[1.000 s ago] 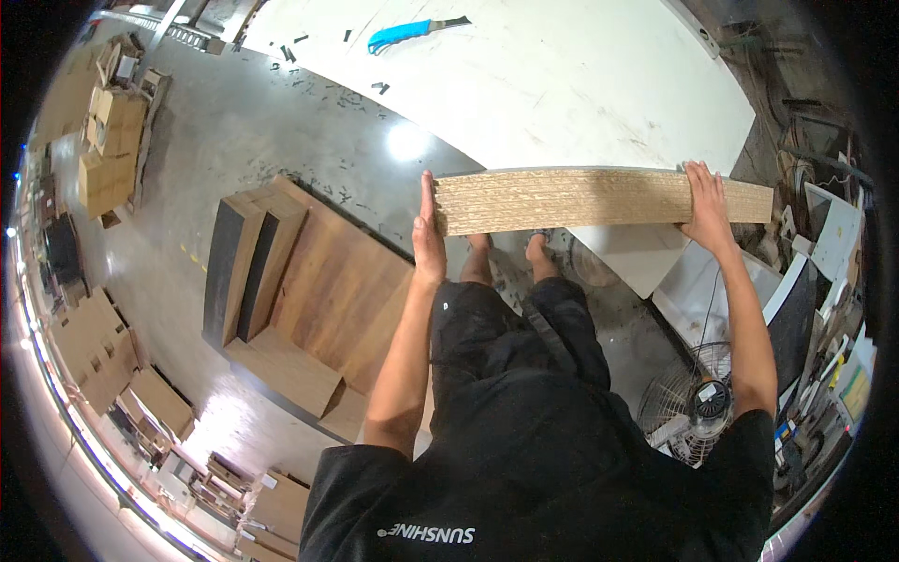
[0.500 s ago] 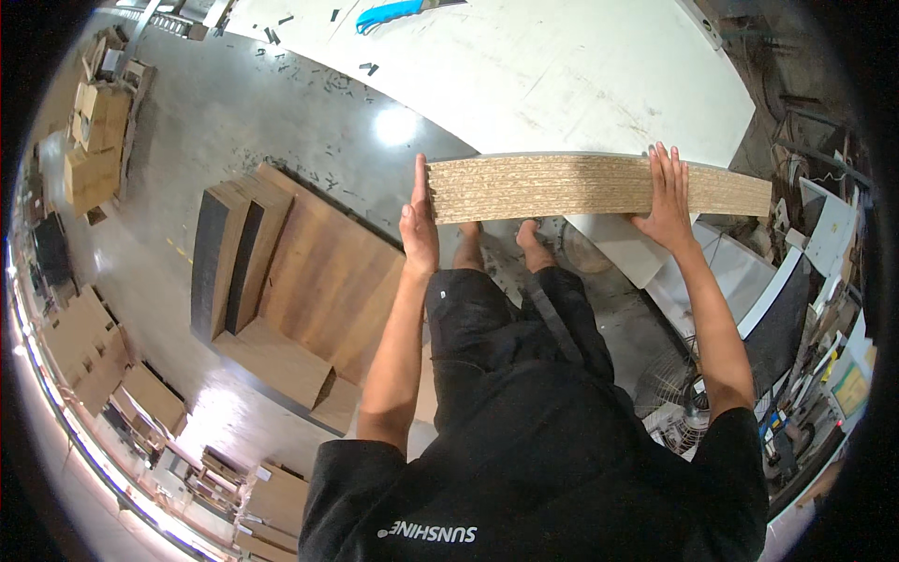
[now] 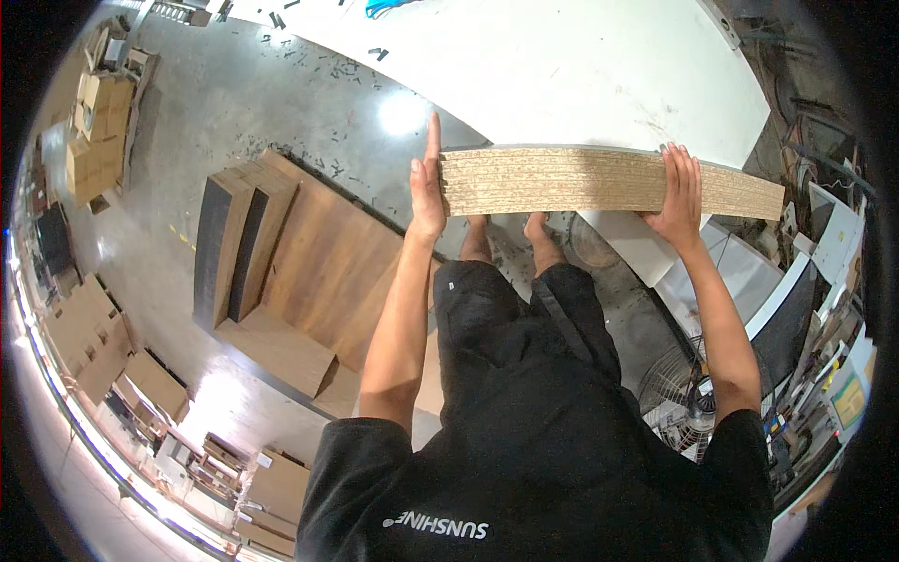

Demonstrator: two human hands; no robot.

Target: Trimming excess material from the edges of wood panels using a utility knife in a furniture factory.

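Note:
A stack of several particleboard panels (image 3: 552,180) lies along the near edge of a white worktable (image 3: 581,80), its raw layered edges turned toward me. Against the left end of the stack my left hand (image 3: 428,192) is pressed flat, fingers straight and pointing away. My right hand (image 3: 676,201) rests on the near face toward the right, its fingers stretched up to the top edge and the thumb apart. A blue-handled tool (image 3: 386,7) is partly cut off at the table's far side.
At left, wood-faced boards (image 3: 323,253) and two dark-edged stacks (image 3: 220,248) stand low over the floor. Black scraps litter the concrete floor (image 3: 318,103). A wire fan (image 3: 684,398) stands close by my right arm, and cardboard boxes (image 3: 98,140) are farther left.
My left hand has shifted forward along the stack's left end, its fingers reaching farther past it. The right hand keeps its place on the stack. The view has moved slightly.

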